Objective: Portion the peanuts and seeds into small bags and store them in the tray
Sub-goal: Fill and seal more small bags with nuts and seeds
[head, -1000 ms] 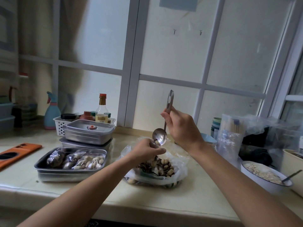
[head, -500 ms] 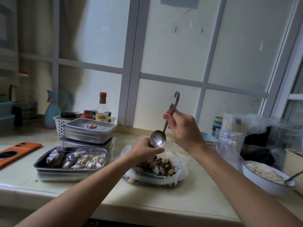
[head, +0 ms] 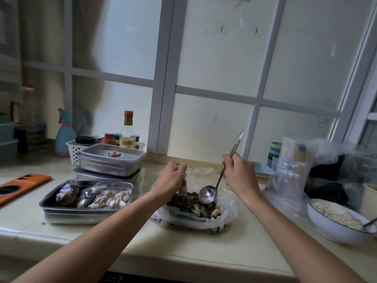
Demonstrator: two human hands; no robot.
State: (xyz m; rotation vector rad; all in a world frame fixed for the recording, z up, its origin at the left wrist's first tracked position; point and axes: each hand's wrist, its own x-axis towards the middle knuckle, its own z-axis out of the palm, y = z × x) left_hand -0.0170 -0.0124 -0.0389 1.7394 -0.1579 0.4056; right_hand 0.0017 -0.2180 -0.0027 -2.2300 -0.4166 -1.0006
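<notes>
A mix of peanuts and dark seeds (head: 193,203) fills a large clear plastic bag (head: 228,211) at the counter's middle. My left hand (head: 172,180) pinches a small clear bag (head: 184,185) holding a few peanuts, which hangs just above the heap. My right hand (head: 240,174) grips the handle of a metal spoon (head: 208,194), whose bowl rests on the heap, to the right of the small bag. To the left stands an open steel tray (head: 85,211) with several filled small bags (head: 95,196) lying in it.
Two lidded steel boxes (head: 111,160) are stacked behind the tray, with a white basket of bottles (head: 74,152) behind them. An orange phone case (head: 22,183) lies far left. A white bowl of flakes (head: 336,221), a pack of bags (head: 293,170) and stacked cups (head: 274,152) crowd the right.
My right hand has swung right and lowered the spoon from over the small bag down into the heap. My left hand lifted the small bag slightly.
</notes>
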